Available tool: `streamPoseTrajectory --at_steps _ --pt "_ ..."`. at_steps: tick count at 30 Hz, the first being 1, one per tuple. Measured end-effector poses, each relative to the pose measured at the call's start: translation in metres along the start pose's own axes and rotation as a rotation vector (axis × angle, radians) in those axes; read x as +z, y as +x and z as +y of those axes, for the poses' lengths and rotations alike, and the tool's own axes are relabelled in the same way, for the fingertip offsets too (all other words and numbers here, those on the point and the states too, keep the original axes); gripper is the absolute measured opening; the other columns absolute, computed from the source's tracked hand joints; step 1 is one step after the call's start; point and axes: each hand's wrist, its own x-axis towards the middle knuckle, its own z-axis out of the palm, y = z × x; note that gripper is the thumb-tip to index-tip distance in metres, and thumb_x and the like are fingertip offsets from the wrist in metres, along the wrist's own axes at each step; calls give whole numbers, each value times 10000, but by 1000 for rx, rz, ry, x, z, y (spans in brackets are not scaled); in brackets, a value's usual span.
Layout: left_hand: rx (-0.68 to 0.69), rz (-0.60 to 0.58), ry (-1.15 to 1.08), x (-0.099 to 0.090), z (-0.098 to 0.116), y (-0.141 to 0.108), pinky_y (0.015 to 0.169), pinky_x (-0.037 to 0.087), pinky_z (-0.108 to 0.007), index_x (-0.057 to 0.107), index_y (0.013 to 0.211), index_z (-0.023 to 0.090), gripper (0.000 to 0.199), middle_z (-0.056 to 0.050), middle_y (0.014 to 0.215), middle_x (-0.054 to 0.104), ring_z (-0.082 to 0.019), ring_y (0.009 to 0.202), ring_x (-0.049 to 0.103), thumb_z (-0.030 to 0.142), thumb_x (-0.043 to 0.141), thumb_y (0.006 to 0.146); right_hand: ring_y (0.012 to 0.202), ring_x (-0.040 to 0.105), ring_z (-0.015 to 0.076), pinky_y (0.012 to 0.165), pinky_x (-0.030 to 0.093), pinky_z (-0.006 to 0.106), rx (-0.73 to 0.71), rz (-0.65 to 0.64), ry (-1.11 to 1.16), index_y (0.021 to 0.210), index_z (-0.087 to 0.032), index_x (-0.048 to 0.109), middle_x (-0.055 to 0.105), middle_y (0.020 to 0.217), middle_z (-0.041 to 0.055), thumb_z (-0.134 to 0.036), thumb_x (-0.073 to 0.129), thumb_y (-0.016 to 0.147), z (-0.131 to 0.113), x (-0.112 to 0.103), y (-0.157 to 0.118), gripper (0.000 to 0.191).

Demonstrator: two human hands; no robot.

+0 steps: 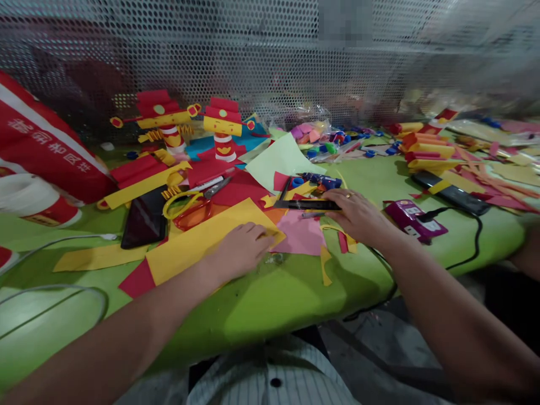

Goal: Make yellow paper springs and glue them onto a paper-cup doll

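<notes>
My left hand [240, 247] rests palm down on a yellow paper sheet [198, 233], fingers loosely bent and nothing visible in them. A red sheet [138, 278] sticks out beneath its left end. My right hand [358, 214] is closed on the right end of a long black hinged tool [312, 205], possibly a stapler, with one thin arm raised at its left. Pink paper [297, 232] lies under the tool. Just behind it is a blue glue gun [323, 180]. Yellow-handled scissors [181, 205] and an orange-handled pair [194, 215] lie behind the yellow sheet.
Two red-and-yellow paper figures [223, 132] [166, 126] stand at the back. A phone [145, 216], a paper cup [50, 202] and a red bag [46, 140] are left. A purple power strip [415, 219], a black cable [478, 242] and paper strips [485, 174] lie right.
</notes>
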Motion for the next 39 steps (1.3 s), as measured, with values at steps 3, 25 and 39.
streamPoseTrajectory --at_steps 3,25,39 --pt "-28 78 -39 6 -3 -6 904 423 -380 585 1153 211 342 -95 1114 592 -218 1031 523 287 347 919 1047 545 272 887 417 429 -28 -34 -20 1120 -180 569 616 1124 117 -258 423 843 3 6 -11 323" --pt "12 66 -32 9 -7 -11 916 418 -412 553 1210 214 392 -119 1171 586 -237 1098 515 278 282 933 1031 557 245 886 409 432 -69 -75 65 1171 -244 595 638 1105 80 -257 401 869 15 20 -21 359" --pt "-17 32 -40 7 -6 -10 929 402 -400 547 1216 253 385 -98 1188 580 -228 1112 507 287 289 933 1023 545 239 877 418 431 -132 -172 60 1184 -277 590 633 1093 79 -243 395 877 13 19 -18 365"
